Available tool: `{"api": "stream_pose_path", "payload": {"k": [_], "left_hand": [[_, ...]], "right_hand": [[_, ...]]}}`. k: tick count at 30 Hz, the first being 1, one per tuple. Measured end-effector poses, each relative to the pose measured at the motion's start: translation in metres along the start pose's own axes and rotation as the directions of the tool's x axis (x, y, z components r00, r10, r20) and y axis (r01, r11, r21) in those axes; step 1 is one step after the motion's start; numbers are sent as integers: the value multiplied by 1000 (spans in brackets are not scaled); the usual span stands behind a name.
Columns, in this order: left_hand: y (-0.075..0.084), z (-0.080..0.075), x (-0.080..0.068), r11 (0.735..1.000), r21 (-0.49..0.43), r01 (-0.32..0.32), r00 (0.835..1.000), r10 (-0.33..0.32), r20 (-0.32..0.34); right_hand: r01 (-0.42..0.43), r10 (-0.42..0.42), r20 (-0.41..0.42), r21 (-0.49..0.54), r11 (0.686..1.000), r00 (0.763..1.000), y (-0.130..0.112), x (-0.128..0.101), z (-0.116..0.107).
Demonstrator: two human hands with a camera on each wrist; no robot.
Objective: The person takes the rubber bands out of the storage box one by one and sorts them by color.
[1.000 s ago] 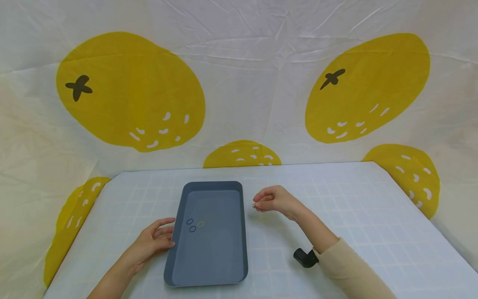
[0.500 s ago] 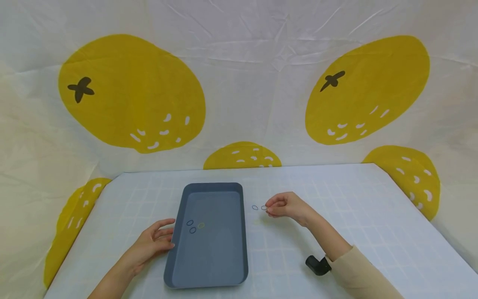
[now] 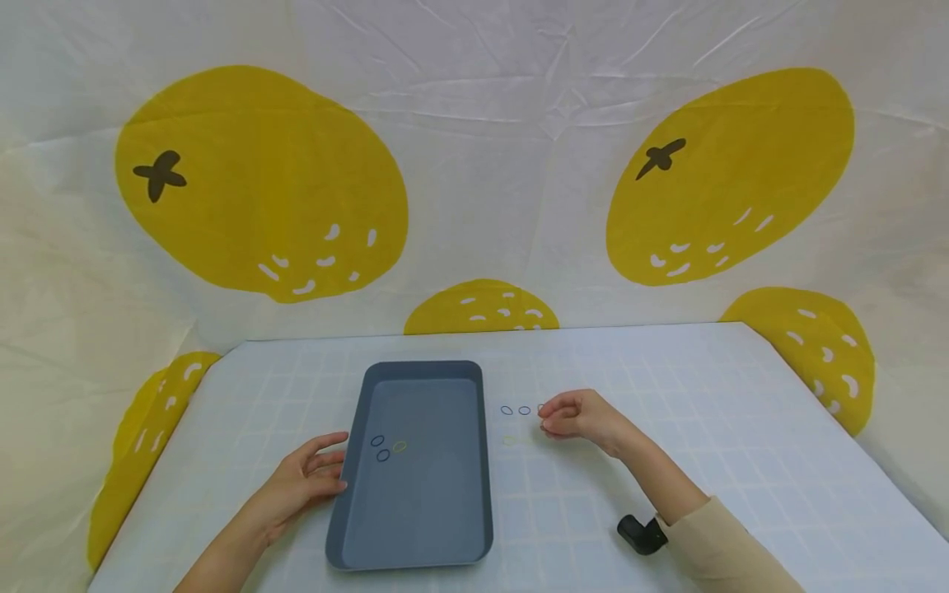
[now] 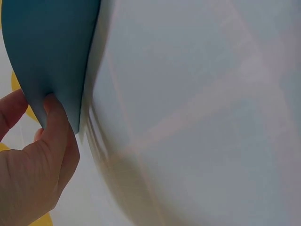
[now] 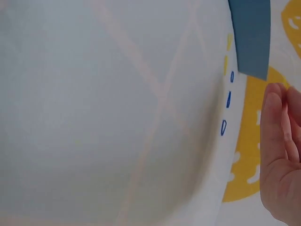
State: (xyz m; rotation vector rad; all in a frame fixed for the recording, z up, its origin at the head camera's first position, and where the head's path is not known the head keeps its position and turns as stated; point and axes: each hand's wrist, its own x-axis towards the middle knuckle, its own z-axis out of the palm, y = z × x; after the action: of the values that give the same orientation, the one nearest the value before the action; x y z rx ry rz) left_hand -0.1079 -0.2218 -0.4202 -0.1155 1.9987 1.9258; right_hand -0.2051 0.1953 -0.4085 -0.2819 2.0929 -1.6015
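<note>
A shallow blue-grey tray [image 3: 411, 511] lies on the table, with two dark blue loops and one yellow loop [image 3: 399, 447] in it, all thin. My left hand [image 3: 292, 490] rests against its left side; in the left wrist view the thumb [image 4: 55, 110] touches the outer wall. My right hand [image 3: 586, 422] hovers right of the tray, its fingertips drawn together with nothing visible between them. Blue loops [image 3: 524, 410] lie in a row just left of the fingertips, the last partly behind a finger. The right wrist view shows three blue loops [image 5: 229, 99] and two yellow loops [image 5: 225, 65].
A pale tablecloth with a faint grid [image 3: 741, 428] covers the table. Behind it hangs a white cloth with big yellow fruit prints [image 3: 274, 181]. A black camera [image 3: 641, 534] sits at the right sleeve [image 3: 722, 543].
My right hand has moved right and slightly toward me, away from the tray. Blue loops and a faint yellow loop now show on the cloth where the hand was. The left hand stays put.
</note>
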Motion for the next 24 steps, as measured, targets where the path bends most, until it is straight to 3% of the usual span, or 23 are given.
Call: {"api": "stream_pose_path", "payload": {"k": [12,24], "left_hand": [[0,0,-1,1000,2,-4,1000,4,11],[3,1,-1,1000,9,-2,1000,1,13]], "right_hand": [[-31,31,-20,-10,999,999,16,3,2],[-24,21,-31,-86,996,999,23,8,3]]}}
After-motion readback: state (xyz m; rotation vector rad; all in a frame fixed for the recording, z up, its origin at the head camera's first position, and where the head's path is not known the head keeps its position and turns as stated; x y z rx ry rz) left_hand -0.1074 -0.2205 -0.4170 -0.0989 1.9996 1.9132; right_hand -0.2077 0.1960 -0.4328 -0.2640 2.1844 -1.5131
